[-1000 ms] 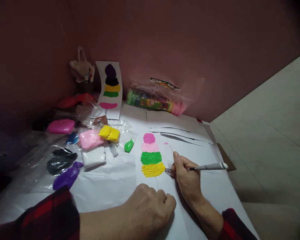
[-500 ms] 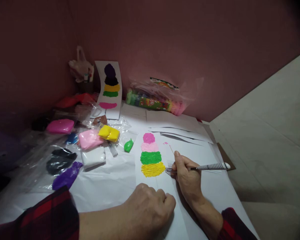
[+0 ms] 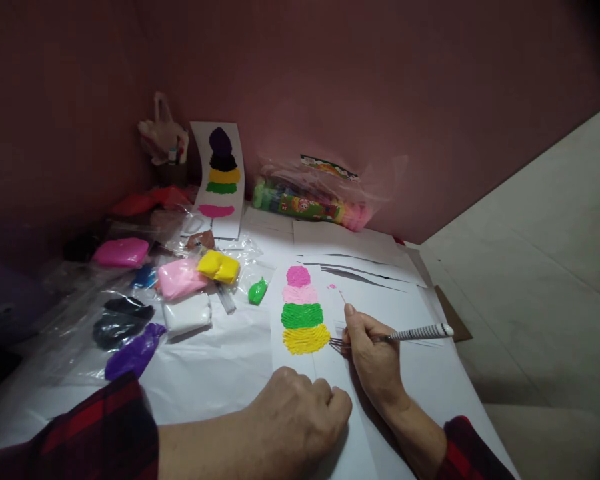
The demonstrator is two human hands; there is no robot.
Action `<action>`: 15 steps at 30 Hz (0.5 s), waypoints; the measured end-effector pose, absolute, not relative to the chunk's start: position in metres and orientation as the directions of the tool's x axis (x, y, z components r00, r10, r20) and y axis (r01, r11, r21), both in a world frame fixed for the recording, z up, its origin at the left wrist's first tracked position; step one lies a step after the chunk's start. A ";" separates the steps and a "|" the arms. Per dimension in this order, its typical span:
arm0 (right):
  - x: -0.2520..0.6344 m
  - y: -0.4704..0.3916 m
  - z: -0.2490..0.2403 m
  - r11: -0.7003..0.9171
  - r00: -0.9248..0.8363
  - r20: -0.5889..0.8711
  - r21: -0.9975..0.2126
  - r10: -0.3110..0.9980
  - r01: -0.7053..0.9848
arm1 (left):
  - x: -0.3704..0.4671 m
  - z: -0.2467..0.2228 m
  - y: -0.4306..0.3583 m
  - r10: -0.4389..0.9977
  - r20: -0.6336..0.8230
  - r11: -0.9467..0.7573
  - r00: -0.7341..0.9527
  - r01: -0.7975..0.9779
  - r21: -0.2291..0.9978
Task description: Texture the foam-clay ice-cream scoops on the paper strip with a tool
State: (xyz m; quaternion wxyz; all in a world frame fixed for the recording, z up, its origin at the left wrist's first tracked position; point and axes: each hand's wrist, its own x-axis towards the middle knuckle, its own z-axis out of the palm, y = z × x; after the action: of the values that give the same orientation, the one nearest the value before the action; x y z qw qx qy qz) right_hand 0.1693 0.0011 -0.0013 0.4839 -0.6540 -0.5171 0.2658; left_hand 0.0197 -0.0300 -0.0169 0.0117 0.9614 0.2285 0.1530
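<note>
Clay stack (image 3: 303, 316) on the sheet (image 3: 325, 365), left of the right hand (image 3: 373, 357): four bands (image 3: 300, 294) laid and textured, yellow edge (image 3: 325, 337) perhaps unfinished. That hand grips the fork (image 3: 420, 333), tines (image 3: 335, 343) at this edge; left hand (image 3: 300, 417) fisted, seemingly empty.

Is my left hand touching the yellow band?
Apart: the head view shows white paper between the left hand and the yellow band.
</note>
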 end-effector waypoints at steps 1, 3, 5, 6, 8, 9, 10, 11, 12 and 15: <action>0.169 0.001 -0.002 0.007 0.323 0.156 -0.909 0.933 0.418 | 0.020 -0.017 -0.030 0.442 0.289 -0.895 0.849 0.436 0.091; 0.170 0.001 -0.002 0.012 0.322 0.161 -0.908 0.933 0.419 | 0.020 -0.018 -0.030 0.440 0.282 -0.897 0.853 0.432 0.092; 0.170 0.001 -0.002 0.014 0.322 0.163 -0.908 0.933 0.419 | 0.021 -0.019 -0.030 0.439 0.280 -0.897 0.853 0.432 0.091; 0.170 0.001 -0.002 0.016 0.323 0.164 -0.909 0.932 0.417 | 0.021 -0.018 -0.030 0.442 0.283 -0.896 0.851 0.435 0.088; 0.170 0.001 -0.001 0.014 0.327 0.162 -0.912 0.931 0.410 | 0.020 -0.018 -0.030 0.448 0.290 -0.892 0.845 0.442 0.092; 0.170 0.000 -0.002 0.013 0.330 0.160 -0.914 0.930 0.406 | 0.020 -0.017 -0.030 0.447 0.295 -0.893 0.844 0.440 0.094; 0.170 0.000 -0.002 0.011 0.332 0.156 -0.916 0.930 0.402 | 0.020 -0.017 -0.030 0.446 0.299 -0.894 0.844 0.438 0.097; 0.170 0.000 -0.002 0.006 0.334 0.151 -0.918 0.930 0.397 | 0.020 -0.016 -0.030 0.443 0.300 -0.895 0.845 0.435 0.098; 0.170 0.000 -0.002 0.002 0.337 0.146 -0.920 0.930 0.391 | 0.020 -0.016 -0.030 0.442 0.301 -0.896 0.845 0.433 0.098; 0.170 0.000 -0.002 0.002 0.348 0.145 -0.925 0.926 0.380 | 0.019 -0.015 -0.030 0.451 0.291 -0.892 0.844 0.440 0.106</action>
State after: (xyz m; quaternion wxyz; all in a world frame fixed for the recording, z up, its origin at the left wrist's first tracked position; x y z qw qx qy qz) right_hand 0.1698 0.0001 -0.0024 0.4994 -0.6516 -0.5013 0.2732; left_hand 0.0194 -0.0304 -0.0153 0.0173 0.9599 0.2322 0.1558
